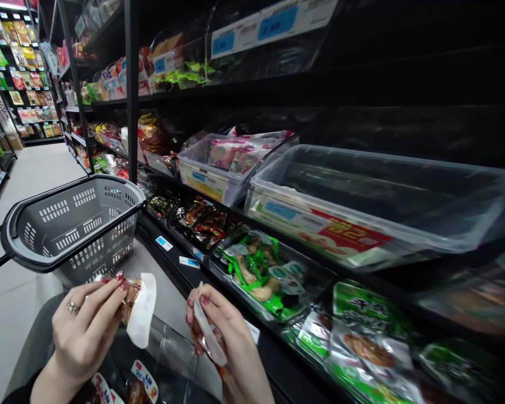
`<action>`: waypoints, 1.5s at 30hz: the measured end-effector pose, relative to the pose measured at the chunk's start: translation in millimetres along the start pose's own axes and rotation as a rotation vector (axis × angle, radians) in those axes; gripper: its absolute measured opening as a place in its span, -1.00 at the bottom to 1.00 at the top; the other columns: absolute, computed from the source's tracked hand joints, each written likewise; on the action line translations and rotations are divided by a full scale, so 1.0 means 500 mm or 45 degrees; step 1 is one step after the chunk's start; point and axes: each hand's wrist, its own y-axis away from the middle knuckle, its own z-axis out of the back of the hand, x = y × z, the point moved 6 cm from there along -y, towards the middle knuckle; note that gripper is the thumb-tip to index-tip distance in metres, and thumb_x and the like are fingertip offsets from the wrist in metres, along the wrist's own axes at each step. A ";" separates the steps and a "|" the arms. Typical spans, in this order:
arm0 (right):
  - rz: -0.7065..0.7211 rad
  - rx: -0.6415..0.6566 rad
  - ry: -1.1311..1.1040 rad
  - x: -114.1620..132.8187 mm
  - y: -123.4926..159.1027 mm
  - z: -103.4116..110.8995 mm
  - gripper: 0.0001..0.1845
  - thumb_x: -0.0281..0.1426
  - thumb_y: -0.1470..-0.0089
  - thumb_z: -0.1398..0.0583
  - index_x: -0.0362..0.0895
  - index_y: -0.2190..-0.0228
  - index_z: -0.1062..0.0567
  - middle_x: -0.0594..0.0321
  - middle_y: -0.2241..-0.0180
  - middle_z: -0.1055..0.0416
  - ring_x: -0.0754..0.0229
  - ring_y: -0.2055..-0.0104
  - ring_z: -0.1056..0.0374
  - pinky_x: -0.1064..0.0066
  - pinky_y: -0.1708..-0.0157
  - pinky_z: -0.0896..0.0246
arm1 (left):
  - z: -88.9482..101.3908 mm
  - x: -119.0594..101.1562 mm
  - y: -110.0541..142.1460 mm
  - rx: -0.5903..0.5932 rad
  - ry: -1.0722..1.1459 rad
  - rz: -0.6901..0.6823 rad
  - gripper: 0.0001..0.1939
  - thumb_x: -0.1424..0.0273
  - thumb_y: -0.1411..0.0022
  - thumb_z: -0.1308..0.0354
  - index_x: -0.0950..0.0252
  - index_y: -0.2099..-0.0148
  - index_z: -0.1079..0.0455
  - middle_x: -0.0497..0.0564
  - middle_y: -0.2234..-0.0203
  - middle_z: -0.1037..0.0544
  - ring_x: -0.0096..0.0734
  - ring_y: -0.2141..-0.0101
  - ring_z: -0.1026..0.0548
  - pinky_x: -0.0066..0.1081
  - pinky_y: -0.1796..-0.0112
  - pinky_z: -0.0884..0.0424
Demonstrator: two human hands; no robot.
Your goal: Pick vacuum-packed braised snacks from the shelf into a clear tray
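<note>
Your left hand (86, 317) pinches a clear-wrapped brown snack packet (138, 308), its white tab facing right; your right hand (231, 322), fingers curled nearly closed, grips a second white-tabbed packet (209, 331). Beyond them, a grey shopping basket (109, 247) stands beside the bottom shelf's (210, 278) front edge.

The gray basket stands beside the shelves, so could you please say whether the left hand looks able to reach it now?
Probably yes: the gray basket is open at the top and nothing visible blocks the left hand, though that hand holds a packet with a white label.
</note>
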 end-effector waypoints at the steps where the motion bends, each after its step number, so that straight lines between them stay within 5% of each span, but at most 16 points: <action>1: -0.009 0.002 0.002 0.000 0.001 0.001 -0.58 -0.08 0.27 -0.37 -0.12 0.55 -0.37 0.37 0.69 -0.27 0.38 0.72 -0.08 0.56 0.78 -0.01 | 0.003 -0.002 0.003 -0.020 -0.086 -0.071 -0.26 0.61 -0.02 -0.27 0.10 -0.23 -0.21 0.02 0.19 -0.63 -0.16 0.17 -0.52 -0.26 0.13 -0.38; 5: -0.020 0.008 -0.005 -0.001 0.001 0.000 -0.59 -0.09 0.24 -0.36 -0.13 0.55 -0.37 0.36 0.69 -0.28 0.38 0.72 -0.09 0.58 0.78 -0.01 | 0.008 -0.004 0.010 -0.074 -0.237 -0.169 -0.34 0.56 -0.01 -0.29 0.11 -0.17 -0.31 0.00 0.25 -0.66 -0.12 0.18 -0.51 -0.22 0.10 -0.36; 7: -0.007 0.002 -0.019 0.000 -0.001 -0.002 -0.60 -0.11 0.25 -0.36 -0.13 0.55 -0.38 0.37 0.69 -0.27 0.39 0.72 -0.09 0.58 0.78 -0.02 | 0.004 -0.001 0.007 -0.065 -0.117 -0.081 -0.39 0.58 -0.01 -0.27 0.09 -0.12 -0.35 0.00 0.22 -0.64 -0.15 0.17 -0.51 -0.25 0.11 -0.37; 9: -0.001 -0.014 -0.029 0.000 -0.005 -0.003 -0.61 -0.13 0.26 -0.37 -0.13 0.54 -0.38 0.38 0.69 -0.26 0.38 0.72 -0.09 0.58 0.78 -0.03 | -0.005 0.022 0.002 -0.030 0.146 0.261 -0.51 0.55 -0.03 -0.26 0.10 -0.03 -0.40 0.00 0.21 -0.63 -0.20 0.21 -0.53 -0.31 0.18 -0.41; 13: 0.015 -0.049 -0.061 -0.003 -0.015 0.000 -0.66 -0.18 0.24 -0.36 -0.12 0.53 -0.38 0.37 0.66 -0.29 0.36 0.70 -0.13 0.57 0.77 -0.10 | -0.062 0.071 0.026 0.135 0.888 1.217 -0.73 0.34 0.01 -0.33 0.24 0.21 -0.43 -0.02 0.32 -0.63 -0.26 0.31 -0.57 -0.38 0.27 -0.48; 17: 0.043 -0.032 -0.102 -0.004 -0.021 0.003 -0.70 -0.22 0.19 -0.35 -0.12 0.51 -0.39 0.38 0.65 -0.32 0.36 0.69 -0.17 0.56 0.73 -0.15 | -0.093 0.078 0.036 0.106 1.364 1.574 -0.61 0.32 0.15 -0.42 0.33 0.25 -0.43 0.02 0.32 -0.64 -0.25 0.29 -0.57 -0.38 0.29 -0.51; 24: 0.043 0.009 -0.082 -0.005 -0.016 0.003 -0.70 -0.21 0.14 -0.33 -0.11 0.49 -0.37 0.41 0.67 -0.31 0.37 0.71 -0.21 0.58 0.73 -0.15 | -0.112 0.062 0.039 0.097 1.712 1.841 -0.59 0.30 0.15 -0.42 0.35 0.23 -0.42 0.00 0.41 -0.62 -0.37 0.49 -0.57 -0.43 0.42 -0.49; 30: 0.049 0.004 -0.084 -0.010 -0.018 0.006 -0.70 -0.20 0.12 -0.32 -0.11 0.49 -0.36 0.42 0.66 -0.30 0.37 0.70 -0.18 0.57 0.72 -0.19 | -0.128 0.045 0.046 0.224 2.137 1.907 -0.71 0.44 0.07 -0.32 0.38 0.23 -0.50 0.11 0.30 -0.62 -0.29 0.42 -0.56 -0.32 0.34 -0.49; 33: 0.062 0.018 -0.088 -0.011 -0.018 0.006 -0.73 -0.22 0.09 -0.31 -0.10 0.50 -0.36 0.42 0.66 -0.29 0.37 0.68 -0.17 0.56 0.71 -0.20 | -0.139 0.043 0.060 0.255 2.380 1.898 -0.71 0.37 0.09 -0.33 0.38 0.27 -0.51 0.05 0.43 -0.59 -0.47 0.60 -0.43 -0.45 0.54 -0.39; 37: 0.057 0.015 -0.100 -0.011 -0.016 0.004 -0.73 -0.22 0.10 -0.31 -0.10 0.50 -0.37 0.42 0.66 -0.30 0.37 0.68 -0.16 0.56 0.70 -0.19 | -0.152 0.024 0.072 0.353 2.764 1.888 -0.47 0.15 0.11 -0.35 0.40 0.13 -0.48 -0.05 0.43 -0.53 -0.73 0.70 -0.16 -0.61 0.65 -0.12; 41: 0.049 -0.011 -0.091 -0.011 -0.016 0.003 -0.72 -0.21 0.12 -0.31 -0.10 0.49 -0.37 0.40 0.66 -0.33 0.35 0.69 -0.19 0.55 0.70 -0.16 | -0.148 0.010 0.063 0.328 2.972 1.802 -0.30 0.22 0.12 -0.34 0.50 -0.04 -0.37 0.05 0.34 -0.56 -0.69 0.66 -0.19 -0.57 0.60 -0.18; 45: 0.070 -0.037 -0.127 -0.010 -0.020 0.006 -0.75 -0.22 0.10 -0.31 -0.10 0.47 -0.40 0.39 0.64 -0.33 0.34 0.67 -0.21 0.55 0.68 -0.12 | -0.148 0.013 0.061 0.194 2.814 1.996 -0.50 0.31 0.05 -0.26 0.50 0.07 -0.45 0.15 0.35 -0.61 -0.36 0.47 -0.45 -0.31 0.39 -0.42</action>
